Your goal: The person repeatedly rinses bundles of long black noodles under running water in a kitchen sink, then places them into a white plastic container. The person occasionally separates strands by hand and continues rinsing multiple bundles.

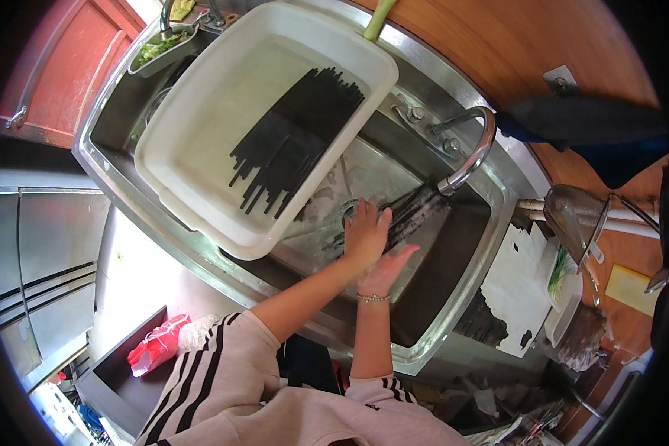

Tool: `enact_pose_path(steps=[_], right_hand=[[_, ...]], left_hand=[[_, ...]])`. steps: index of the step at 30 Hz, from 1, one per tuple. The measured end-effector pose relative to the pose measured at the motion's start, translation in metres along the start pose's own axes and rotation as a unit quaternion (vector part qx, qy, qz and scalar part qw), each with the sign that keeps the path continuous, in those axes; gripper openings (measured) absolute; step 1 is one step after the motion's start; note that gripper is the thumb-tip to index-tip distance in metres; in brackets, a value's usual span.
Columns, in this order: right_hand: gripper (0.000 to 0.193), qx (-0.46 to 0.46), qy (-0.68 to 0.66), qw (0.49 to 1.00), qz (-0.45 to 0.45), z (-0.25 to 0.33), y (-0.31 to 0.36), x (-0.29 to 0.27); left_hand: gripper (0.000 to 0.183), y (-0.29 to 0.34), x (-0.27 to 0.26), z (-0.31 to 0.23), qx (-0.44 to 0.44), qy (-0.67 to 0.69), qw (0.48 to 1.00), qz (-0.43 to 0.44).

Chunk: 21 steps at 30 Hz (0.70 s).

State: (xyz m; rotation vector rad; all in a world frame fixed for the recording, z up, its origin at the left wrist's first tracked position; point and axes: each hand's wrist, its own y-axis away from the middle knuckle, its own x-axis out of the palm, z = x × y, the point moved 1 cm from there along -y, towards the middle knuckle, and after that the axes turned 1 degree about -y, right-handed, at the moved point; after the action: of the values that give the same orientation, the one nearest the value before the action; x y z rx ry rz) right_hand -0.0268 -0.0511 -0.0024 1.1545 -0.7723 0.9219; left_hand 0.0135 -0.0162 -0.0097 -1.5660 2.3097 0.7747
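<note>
Both my hands are over the right sink basin point(404, 286), one close against the other. My left hand point(366, 236) has its fingers stretched out and holds nothing that I can see. Just below it, my right hand point(381, 273) shows a bare palm with the thumb out, a beaded bracelet point(373, 298) at its wrist. Long thin black sticks point(416, 212) lie in the basin beyond my fingers, partly smeared by glare or water. Left of my hands, a large white tub point(271, 241) rests across the sink, with many more black sticks point(296, 137) lying side by side in clear liquid.
A curved metal faucet point(483, 152) arches over the basin's far right. Strainers point(569, 215) hang on the right wall, above a white tray with green vegetables point(561, 279). A small container of greens point(160, 52) stands at the far left corner. A red-and-white bundle point(158, 346) lies near left.
</note>
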Motion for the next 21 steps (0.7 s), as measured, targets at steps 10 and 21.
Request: enact_pose_path(steps=[10,21], right_hand=[[0.068,-0.029,0.097,0.994,0.042,-0.008,-0.027,-0.002],[0.022,-0.081,0.059,0.994,-0.041,0.031,-0.037,0.019]], left_hand=[[0.068,-0.011,0.002,0.009,0.015,-0.010,1.000,-0.007],[0.033,0.011,-0.057,0.055,-0.113,0.523,0.845,0.002]])
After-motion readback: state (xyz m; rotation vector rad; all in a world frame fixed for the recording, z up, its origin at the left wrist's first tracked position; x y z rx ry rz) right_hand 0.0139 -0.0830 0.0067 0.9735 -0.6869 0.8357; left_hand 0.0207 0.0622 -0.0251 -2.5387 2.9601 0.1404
